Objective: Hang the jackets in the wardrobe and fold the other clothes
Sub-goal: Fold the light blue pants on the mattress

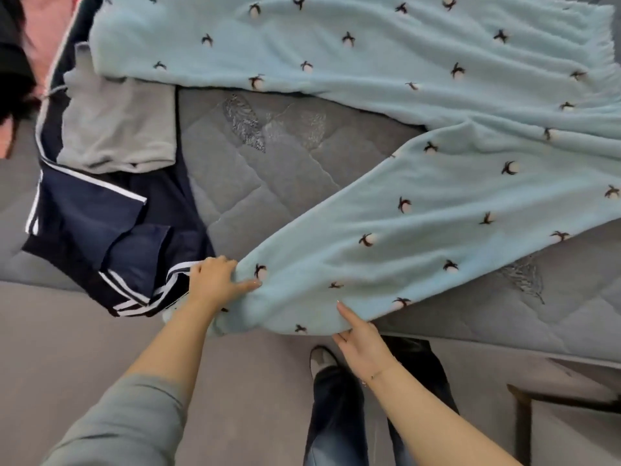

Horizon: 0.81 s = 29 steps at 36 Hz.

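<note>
- The pale blue fleece trousers with small dark-and-white motifs lie spread on the bed, filling the view from about twelve o'clock round to three, with one leg running diagonally down to the bed's near edge at about six o'clock.
- The left hand grips the left corner of that leg's hem, thumb lying on top of the fleece and fingers curled over its edge.
- The right hand holds the same hem further right, index finger laid straight on the fabric and the other fingers tucked under the edge.
- The hem hangs slightly over the bed's near edge between the two hands.
- A navy garment with white stripes lies crumpled at about nine o'clock, its striped edge just beside the left hand.
- A grey folded garment rests on top of the navy one at about ten o'clock, with the trousers' upper part overlapping its top edge.
- The grey quilted mattress, stitched in diamond lines with embroidered leaf shapes, shows bare between the trouser legs.
- A grey carpeted floor runs along the bottom from seven to five o'clock.
- The person's blue jeans and a pale shoe stand on it at six o'clock.
- A dark wooden frame sits at about four o'clock.
- Pink fabric shows at eleven o'clock.
</note>
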Available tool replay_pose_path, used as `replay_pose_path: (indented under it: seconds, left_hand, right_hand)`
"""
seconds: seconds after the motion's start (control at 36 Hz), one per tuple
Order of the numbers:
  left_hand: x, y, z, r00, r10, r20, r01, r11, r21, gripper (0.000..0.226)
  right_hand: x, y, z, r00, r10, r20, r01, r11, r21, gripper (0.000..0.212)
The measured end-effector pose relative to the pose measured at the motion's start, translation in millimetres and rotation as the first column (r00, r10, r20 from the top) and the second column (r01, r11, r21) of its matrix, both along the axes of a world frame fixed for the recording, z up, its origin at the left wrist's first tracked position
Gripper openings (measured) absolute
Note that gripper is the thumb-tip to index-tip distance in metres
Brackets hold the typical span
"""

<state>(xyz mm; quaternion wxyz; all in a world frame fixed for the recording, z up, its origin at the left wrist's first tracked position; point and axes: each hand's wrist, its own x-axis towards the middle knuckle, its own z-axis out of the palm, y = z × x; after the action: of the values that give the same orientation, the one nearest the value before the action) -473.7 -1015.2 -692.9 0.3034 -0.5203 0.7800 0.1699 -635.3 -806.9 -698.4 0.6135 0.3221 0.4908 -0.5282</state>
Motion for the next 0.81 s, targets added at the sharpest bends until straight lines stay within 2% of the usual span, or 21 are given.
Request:
replay_pose_path:
  seconds: [0.06,0.14,0.22,0.28,0.36,0.42,0.47,0.53,0.58,0.64,0.69,0.75,0.81]
  left_hand:
    - [11,-4,7,0.995,0.016,-0.095,-0.007,0.995,0.100,0.047]
    - [21,-15,27,0.927,0.208,-0.314,-0.106,0.944,0.313,0.031]
    - [32,-34,58,0.910,0.192,-0.368,-0.051,0.932,0.360,0.046]
    - [42,-46,80,0.925,0.215,-0.314,-0.043,0.879,0.475,0.049]
    - [64,-51,98,0.975,0.193,-0.110,-0.070,0.736,0.673,0.031]
    - [81,-47,92,0.988,0.154,0.014,-0.118,0.686,0.718,0.026]
    - [96,-40,88,0.982,0.182,0.054,-0.162,0.651,0.741,0.026]
    - [111,-35,90,0.943,0.333,0.026,-0.234,0.603,0.763,0.031]
    - [127,-37,96,0.849,0.527,0.018,-0.306,0.465,0.831,0.035]
    - [141,-40,102,0.777,0.629,0.016,-0.303,0.352,0.886,0.043]
    - [153,-42,103,0.737,0.675,-0.003,-0.321,0.355,0.878,0.050]
    - [164,-41,97,0.685,0.726,-0.061,-0.403,0.448,0.798,0.051]
    - [171,-36,87,0.611,0.778,-0.149,-0.482,0.515,0.708,0.041]
  right_hand:
    - [24,-4,4,0.999,0.040,0.011,-0.040,0.999,-0.020,0.024]
    - [49,-11,13,0.999,-0.024,0.031,0.027,0.996,-0.091,0.031]
    - [56,-15,24,0.987,-0.146,0.062,0.156,0.967,-0.200,0.032]
    - [56,-16,32,0.981,-0.188,0.054,0.195,0.957,-0.214,0.035]
    - [52,-14,39,0.986,-0.166,-0.008,0.160,0.962,-0.221,0.035]
    - [51,-13,42,0.990,-0.140,-0.032,0.129,0.965,-0.230,0.036]
    - [52,-12,45,0.994,-0.106,-0.041,0.093,0.964,-0.250,0.029]
    - [56,-12,47,0.999,-0.035,-0.025,0.026,0.956,-0.292,0.024]
    - [64,-12,48,0.999,0.048,0.003,-0.044,0.942,-0.333,0.036]
    - [76,-12,50,0.994,0.106,0.001,-0.099,0.934,-0.343,0.041]
    - [89,-11,51,0.989,0.145,-0.008,-0.140,0.936,-0.324,0.044]
    - [104,-12,49,0.980,0.201,-0.004,-0.195,0.944,-0.267,0.048]
    - [118,-12,43,0.964,0.265,0.007,-0.261,0.953,-0.152,0.050]
